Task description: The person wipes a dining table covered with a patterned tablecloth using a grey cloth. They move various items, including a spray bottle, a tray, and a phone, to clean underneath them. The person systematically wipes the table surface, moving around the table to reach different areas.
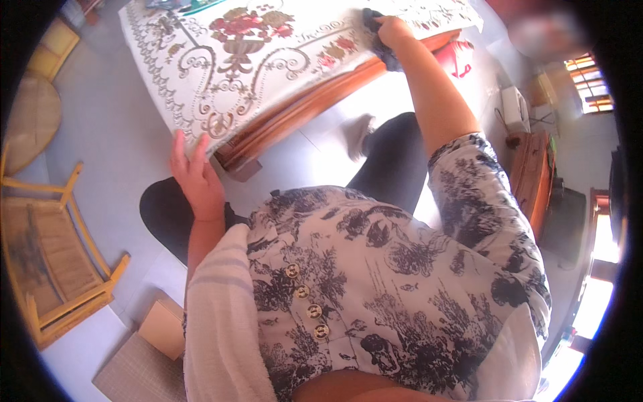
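Observation:
A white tablecloth [268, 74] printed with flower baskets and brown scrolls covers a low wooden table [315, 100]. At the table's near left corner my left hand [198, 171] rests with its fingers stretched and apart, the tips touching the cloth's edge. Farther off to the right, my right hand [394, 32] is closed round a dark cloth [383, 50]. That cloth lies bunched against the tablecloth near the table's front edge, part of it hanging over the side.
A yellow wooden chair [67, 254] lies at the left, beside a round wooden stool [32, 120]. Cardboard boxes [162, 325] sit at the lower left. A wooden cabinet [532, 174] stands at the right. Something red [461, 60] shows beyond the table's front edge.

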Demonstrator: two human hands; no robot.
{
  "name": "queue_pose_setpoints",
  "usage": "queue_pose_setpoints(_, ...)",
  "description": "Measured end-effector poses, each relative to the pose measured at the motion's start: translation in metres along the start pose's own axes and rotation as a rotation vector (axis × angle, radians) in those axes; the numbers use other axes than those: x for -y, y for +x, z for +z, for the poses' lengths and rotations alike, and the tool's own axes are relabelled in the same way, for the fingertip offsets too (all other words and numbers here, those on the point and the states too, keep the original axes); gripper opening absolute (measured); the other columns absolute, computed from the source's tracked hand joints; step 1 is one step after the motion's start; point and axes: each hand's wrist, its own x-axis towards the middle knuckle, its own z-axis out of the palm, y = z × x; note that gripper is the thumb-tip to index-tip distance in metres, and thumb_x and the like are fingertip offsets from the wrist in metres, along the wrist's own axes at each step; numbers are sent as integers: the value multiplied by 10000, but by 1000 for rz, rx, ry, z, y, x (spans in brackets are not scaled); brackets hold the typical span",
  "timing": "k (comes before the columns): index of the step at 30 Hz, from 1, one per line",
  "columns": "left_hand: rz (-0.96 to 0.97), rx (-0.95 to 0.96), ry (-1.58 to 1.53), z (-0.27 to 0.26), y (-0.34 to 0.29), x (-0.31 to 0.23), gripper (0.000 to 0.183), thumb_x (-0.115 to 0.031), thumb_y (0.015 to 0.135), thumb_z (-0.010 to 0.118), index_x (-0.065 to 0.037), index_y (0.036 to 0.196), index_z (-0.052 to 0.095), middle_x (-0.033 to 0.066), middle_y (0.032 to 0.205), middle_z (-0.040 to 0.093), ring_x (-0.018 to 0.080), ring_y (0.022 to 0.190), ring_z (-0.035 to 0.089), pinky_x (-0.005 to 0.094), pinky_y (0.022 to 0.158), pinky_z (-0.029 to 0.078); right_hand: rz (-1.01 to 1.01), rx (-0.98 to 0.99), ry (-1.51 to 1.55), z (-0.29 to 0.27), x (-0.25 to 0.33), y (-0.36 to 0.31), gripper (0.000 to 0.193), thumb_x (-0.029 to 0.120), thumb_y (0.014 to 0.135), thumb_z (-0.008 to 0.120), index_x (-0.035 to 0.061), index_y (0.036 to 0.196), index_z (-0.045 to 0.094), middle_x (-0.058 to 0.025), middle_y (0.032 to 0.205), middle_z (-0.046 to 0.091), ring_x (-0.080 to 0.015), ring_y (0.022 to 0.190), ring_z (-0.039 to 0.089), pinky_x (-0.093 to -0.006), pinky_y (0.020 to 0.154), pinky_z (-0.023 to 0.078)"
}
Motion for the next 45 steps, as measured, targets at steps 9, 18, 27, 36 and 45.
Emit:
queue_pose_setpoints(9, -83, 56, -102, -11, -6, -23, 447, 138, 884, 499, -77, 1242, 659, 231, 1508, 408, 383, 1390, 419, 394, 1111, 368, -725, -14, 16, -43, 370, -125, 325, 238, 917, 567, 243, 1218, 691, -3, 1330, 577, -252, 1285, 521, -462, 952, 506)
queue_pose_setpoints(18, -88, 96, -70, -28, -18, -52, 364, 90, 939, 507, -56, 1237, 657, 257, 1521, 359, 410, 1407, 384, 417, 1131, 350, 95, 68, 51, -53, 155, 57, 505, 312, 902, 651, 256, 1394, 551, -64, 1413, 521, -298, 1225, 576, -431, 995, 523)
queue_pose_setpoints(27, -165, 75, -154, -22, -26, -61, 485, 119, 809, 581, -161, 1179, 720, 210, 1495, 405, 400, 1392, 377, 554, 1185, 213, -226, -91, -150, -61, 216, 19, 307, 235, 925, 558, 58, 1146, 678, -165, 1201, 630, -330, 1060, 663, -454, 920, 543)
queue_pose_setpoints(36, -171, 94, -209, -23, -28, -39, 436, 140, 866, 476, -56, 1200, 676, 262, 1522, 325, 435, 1411, 355, 460, 1148, 316, -603, -134, 139, -52, 355, -52, 256, 199, 914, 535, 90, 1095, 680, -118, 1108, 657, -315, 914, 693, -454, 781, 566)
queue_pose_setpoints(45, -63, 153, -102, -29, -13, -28, 421, 93, 900, 485, -64, 1261, 633, 232, 1536, 333, 410, 1416, 351, 459, 1153, 302, 712, -66, 180, -39, -155, -41, 484, 328, 888, 632, 152, 1338, 604, -105, 1226, 640, -263, 1177, 610, -368, 984, 499)
